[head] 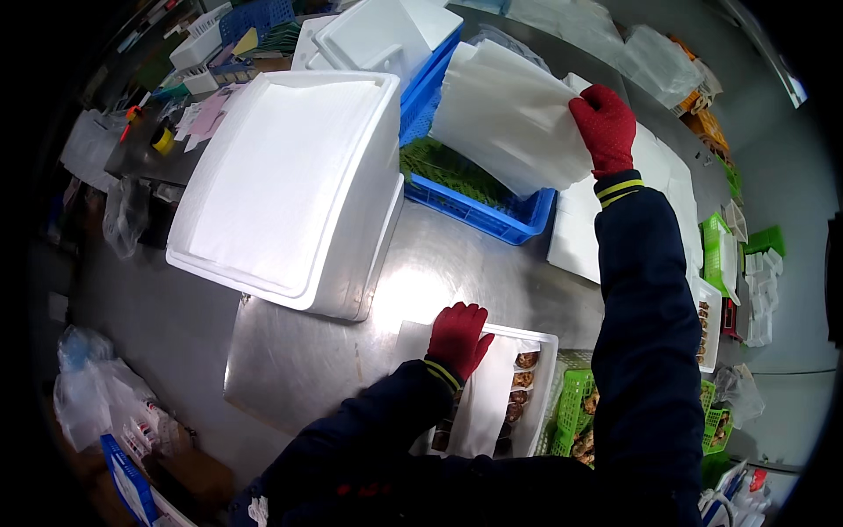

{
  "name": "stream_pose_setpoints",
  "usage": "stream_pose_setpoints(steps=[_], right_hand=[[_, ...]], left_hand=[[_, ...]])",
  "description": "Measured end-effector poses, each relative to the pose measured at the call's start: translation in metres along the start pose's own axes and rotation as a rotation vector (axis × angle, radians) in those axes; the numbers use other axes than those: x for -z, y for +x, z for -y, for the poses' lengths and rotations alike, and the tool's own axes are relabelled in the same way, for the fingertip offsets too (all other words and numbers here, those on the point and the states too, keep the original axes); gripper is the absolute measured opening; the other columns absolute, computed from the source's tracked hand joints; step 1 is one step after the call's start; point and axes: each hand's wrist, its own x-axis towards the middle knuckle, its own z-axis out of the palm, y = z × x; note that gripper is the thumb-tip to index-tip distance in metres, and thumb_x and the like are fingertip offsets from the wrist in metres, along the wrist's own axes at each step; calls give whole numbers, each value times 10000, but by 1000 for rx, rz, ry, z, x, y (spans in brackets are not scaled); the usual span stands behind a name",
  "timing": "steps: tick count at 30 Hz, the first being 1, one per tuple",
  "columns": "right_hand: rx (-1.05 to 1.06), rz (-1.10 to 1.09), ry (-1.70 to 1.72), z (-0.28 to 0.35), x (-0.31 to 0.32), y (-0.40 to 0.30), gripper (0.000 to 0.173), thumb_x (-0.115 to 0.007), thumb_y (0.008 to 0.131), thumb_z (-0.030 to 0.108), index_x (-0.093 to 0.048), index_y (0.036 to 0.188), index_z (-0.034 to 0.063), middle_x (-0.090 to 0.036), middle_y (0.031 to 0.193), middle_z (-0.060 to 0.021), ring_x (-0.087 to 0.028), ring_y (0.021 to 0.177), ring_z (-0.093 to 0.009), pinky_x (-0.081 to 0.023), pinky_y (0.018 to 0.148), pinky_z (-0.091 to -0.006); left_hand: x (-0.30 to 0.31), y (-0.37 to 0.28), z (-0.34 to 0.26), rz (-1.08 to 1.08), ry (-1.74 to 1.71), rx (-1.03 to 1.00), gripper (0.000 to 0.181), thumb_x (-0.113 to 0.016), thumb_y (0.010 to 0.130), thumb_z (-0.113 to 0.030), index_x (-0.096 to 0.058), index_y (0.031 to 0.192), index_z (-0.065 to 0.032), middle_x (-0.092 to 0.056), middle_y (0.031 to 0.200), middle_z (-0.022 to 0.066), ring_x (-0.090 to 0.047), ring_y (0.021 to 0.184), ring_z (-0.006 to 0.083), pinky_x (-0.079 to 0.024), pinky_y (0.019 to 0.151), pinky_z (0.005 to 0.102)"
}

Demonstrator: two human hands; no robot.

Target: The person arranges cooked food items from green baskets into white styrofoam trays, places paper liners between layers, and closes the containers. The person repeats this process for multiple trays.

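Note:
My right hand [604,126], in a red glove, grips the right edge of a white paper sheet [510,118]. This sheet hangs over a blue plastic crate [474,214] with green fern fronds [454,172] in it. Nearer to me, my left hand [459,337], also red-gloved, rests on a second white sheet [490,395] laid across a white foam box [548,369]. Brown mushrooms [520,388], seemingly in rows, show beside that sheet. Whether the left fingers pinch the paper is unclear. My forearms hide part of the box.
A tall white foam box [263,178] lined with white sheet stands left on the steel table [296,356]. White sheets [576,237] are stacked right of the crate. Green baskets [574,402] of mushrooms are at lower right; foam lids [369,39] lie at the back.

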Motion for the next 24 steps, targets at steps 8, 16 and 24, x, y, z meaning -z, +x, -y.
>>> stream_pose_setpoints(steps=[8, 16, 24], right_hand=[[115, -101, 33, 16, 14, 15, 271, -640, 747, 314, -678, 870, 76, -665, 833, -128, -631, 781, -326, -499, 711, -379], [111, -216, -70, 17, 30, 22, 269, -640, 747, 305, -683, 876, 73, -673, 852, -119, -637, 817, -312, -505, 728, -378], [176, -325, 48, 36, 61, 19, 229, -639, 770, 263, -690, 891, 75, -701, 844, -105, -671, 763, -257, -520, 709, -326]], left_hand=[[-4, -2, 2, -37, 9, 0, 362, -666, 765, -198, -548, 1053, -14, -563, 981, 138, -524, 914, 329, -438, 795, 435], [-5, -6, 4, -29, 13, -1, 351, -665, 762, -200, -551, 1040, -19, -564, 960, 135, -527, 901, 327, -439, 789, 432], [-12, -8, 4, -28, 69, 3, 360, -654, 775, -249, -555, 1040, -26, -571, 962, 119, -529, 906, 314, -436, 794, 429]])
